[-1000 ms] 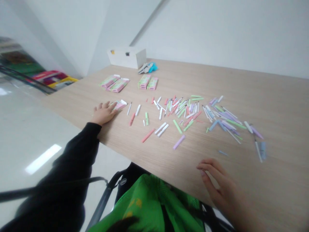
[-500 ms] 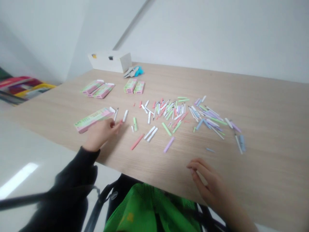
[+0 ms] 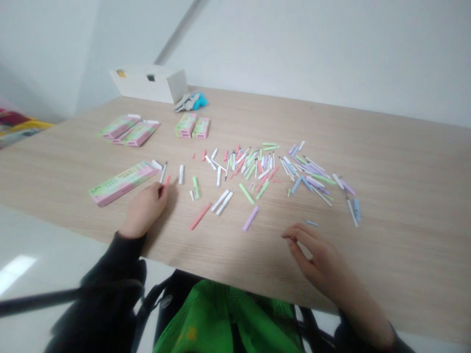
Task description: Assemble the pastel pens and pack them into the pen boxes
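Left hand (image 3: pixel 144 208): near left, fingers curled with tips at a coral pen piece (image 3: pixel 168 179); gripped or merely touched, impossible to tell from here.
Right hand (image 3: pixel 309 250): near right, fingers loosely bent, half open, empty; just beside a small blue piece (image 3: pixel 312 223).
Long box (image 3: pixel 123 184): left of the coral pen piece, flap end beside a white pen (image 3: pixel 163 171).
Pen parts (image 3: pixel 262 189): scattered mid-table, densest beyond both hands.
Smaller stacks: pink-green boxes (image 3: pixel 142 134), far left.

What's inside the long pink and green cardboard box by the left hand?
At one end of the box, a white cardboard flap shows; the inside is covered, so whether it holds anything can't be seen.
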`<state>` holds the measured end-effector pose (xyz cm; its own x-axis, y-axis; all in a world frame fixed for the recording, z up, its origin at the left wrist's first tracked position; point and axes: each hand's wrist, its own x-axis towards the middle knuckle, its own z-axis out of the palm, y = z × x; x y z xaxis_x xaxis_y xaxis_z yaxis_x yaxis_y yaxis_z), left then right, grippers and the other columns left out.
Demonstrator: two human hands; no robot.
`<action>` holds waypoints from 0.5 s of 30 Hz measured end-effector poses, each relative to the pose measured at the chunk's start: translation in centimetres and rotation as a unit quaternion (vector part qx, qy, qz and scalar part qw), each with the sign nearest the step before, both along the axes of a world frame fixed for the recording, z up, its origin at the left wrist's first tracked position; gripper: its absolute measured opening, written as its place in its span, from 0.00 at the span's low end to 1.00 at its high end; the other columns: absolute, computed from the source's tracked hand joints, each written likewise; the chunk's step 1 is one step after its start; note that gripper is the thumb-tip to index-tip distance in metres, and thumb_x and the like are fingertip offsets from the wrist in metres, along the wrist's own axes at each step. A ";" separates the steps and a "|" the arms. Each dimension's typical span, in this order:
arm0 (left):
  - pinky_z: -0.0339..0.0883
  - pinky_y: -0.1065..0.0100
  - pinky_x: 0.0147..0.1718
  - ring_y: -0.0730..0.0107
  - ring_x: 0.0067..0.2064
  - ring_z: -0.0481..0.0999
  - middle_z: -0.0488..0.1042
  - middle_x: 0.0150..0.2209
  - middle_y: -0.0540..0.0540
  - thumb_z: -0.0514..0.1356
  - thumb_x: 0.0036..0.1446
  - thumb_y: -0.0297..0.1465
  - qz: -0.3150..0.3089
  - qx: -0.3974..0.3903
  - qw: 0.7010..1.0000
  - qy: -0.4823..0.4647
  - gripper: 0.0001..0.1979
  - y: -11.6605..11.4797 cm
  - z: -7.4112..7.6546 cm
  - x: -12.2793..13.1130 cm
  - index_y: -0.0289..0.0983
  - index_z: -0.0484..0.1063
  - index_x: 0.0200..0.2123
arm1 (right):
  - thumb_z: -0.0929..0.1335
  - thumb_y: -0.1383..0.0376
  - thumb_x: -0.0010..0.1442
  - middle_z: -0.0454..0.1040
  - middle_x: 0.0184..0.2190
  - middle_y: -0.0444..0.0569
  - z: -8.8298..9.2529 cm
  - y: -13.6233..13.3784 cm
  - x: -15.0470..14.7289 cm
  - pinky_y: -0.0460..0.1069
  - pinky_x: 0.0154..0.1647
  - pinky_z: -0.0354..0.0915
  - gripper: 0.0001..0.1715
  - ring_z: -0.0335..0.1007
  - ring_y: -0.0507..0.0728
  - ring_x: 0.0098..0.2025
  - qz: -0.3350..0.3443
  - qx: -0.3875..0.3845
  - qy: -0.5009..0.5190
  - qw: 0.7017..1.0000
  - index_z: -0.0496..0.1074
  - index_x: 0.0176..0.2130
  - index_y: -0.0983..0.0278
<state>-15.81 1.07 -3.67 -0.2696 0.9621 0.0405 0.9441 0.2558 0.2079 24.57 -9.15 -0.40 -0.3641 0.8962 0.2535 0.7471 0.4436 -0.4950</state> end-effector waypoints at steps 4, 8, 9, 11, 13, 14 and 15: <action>0.63 0.61 0.34 0.53 0.38 0.77 0.79 0.37 0.38 0.45 0.67 0.43 -0.012 0.013 1.000 -0.023 0.20 -0.1 -0.3 0.1 0.38 0.72 0.41 | 0.62 0.70 0.67 0.78 0.39 0.50 3.2 4.9 -1.4 0.51 0.45 0.69 0.11 0.76 0.56 0.42 0.059 -0.006 0.003 0.998 0.73 0.41 0.62; 0.62 0.64 0.31 0.58 0.35 0.75 0.78 0.36 0.42 0.49 0.65 0.48 -0.033 0.039 0.997 -0.061 0.21 0.0 -0.6 0.2 0.40 0.74 0.38 | 0.60 0.73 0.64 0.79 0.45 0.53 4.5 12.8 -4.0 0.50 0.51 0.66 0.17 0.74 0.57 0.47 0.088 -0.022 -0.055 0.994 0.76 0.44 0.65; 0.61 0.64 0.31 0.59 0.34 0.75 0.78 0.36 0.42 0.49 0.65 0.49 -0.031 0.045 0.996 -0.066 0.21 0.0 -0.6 0.2 0.40 0.74 0.37 | 0.60 0.73 0.64 0.79 0.46 0.54 4.3 14.8 -4.8 0.50 0.51 0.65 0.18 0.74 0.57 0.48 0.093 -0.030 -0.082 0.992 0.76 0.45 0.66; 0.60 0.65 0.30 0.60 0.33 0.74 0.77 0.34 0.43 0.51 0.64 0.49 -0.024 0.050 0.996 -0.072 0.21 -0.1 -0.7 0.3 0.40 0.72 0.35 | 0.60 0.73 0.64 0.80 0.46 0.54 3.6 18.6 -6.6 0.49 0.50 0.64 0.19 0.74 0.57 0.47 0.089 -0.057 -0.146 0.984 0.77 0.47 0.67; 0.59 0.65 0.29 0.61 0.31 0.72 0.75 0.32 0.44 0.52 0.63 0.49 -0.019 0.046 0.996 -0.072 0.20 -0.1 -0.7 0.3 0.40 0.71 0.34 | 0.61 0.73 0.63 0.81 0.41 0.59 2.5 21.7 -8.5 0.49 0.45 0.64 0.16 0.75 0.59 0.43 0.053 -0.085 -0.191 0.976 0.78 0.41 0.71; 0.58 0.65 0.28 0.62 0.30 0.72 0.75 0.31 0.45 0.52 0.63 0.49 -0.021 0.043 0.996 -0.072 0.19 -0.2 -0.7 0.3 0.40 0.70 0.34 | 0.61 0.72 0.63 0.80 0.40 0.62 1.9 22.9 -9.3 0.50 0.44 0.64 0.16 0.75 0.60 0.42 0.041 -0.090 -0.199 0.975 0.78 0.39 0.73; 0.58 0.65 0.28 0.62 0.30 0.72 0.75 0.31 0.45 0.52 0.64 0.48 -0.024 0.040 0.996 -0.070 0.18 -0.2 -0.7 0.4 0.40 0.69 0.34 | 0.61 0.71 0.63 0.80 0.39 0.64 1.3 23.9 -10.1 0.51 0.43 0.64 0.16 0.75 0.62 0.42 0.032 -0.093 -0.201 0.975 0.78 0.37 0.74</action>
<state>-15.44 0.86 -4.38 -0.2311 0.9694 0.0825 0.9151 0.1878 0.3567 14.47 14.74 0.92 -0.4568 0.8854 -0.0859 0.8714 0.4259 -0.2433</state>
